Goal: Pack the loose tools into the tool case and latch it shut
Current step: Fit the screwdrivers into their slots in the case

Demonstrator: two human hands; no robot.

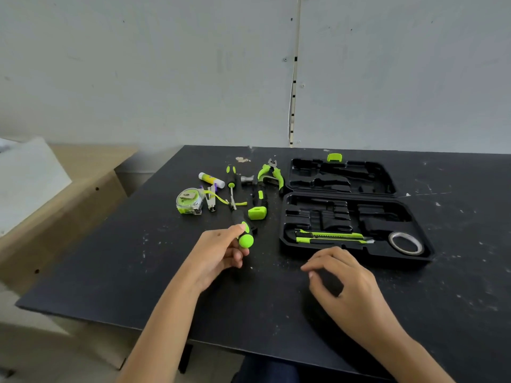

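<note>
Left hand (218, 251) clamped on screwdriver (241, 227) handle, just left of open case (356, 228); long axis near-to-far, shaft pointing away, green butt toward wearer. Right hand (348, 277) empty, fingers loosely curled apart, over table (138, 261) before case.

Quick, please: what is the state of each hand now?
Left hand: closed, holding the screwdriver.
Right hand: loosely curled, holding nothing.

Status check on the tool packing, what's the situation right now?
Left hand gripping a screwdriver; right hand empty, hovering by the open tool case. Hammer, pliers, tape measure loose. Nothing blocking.
</note>
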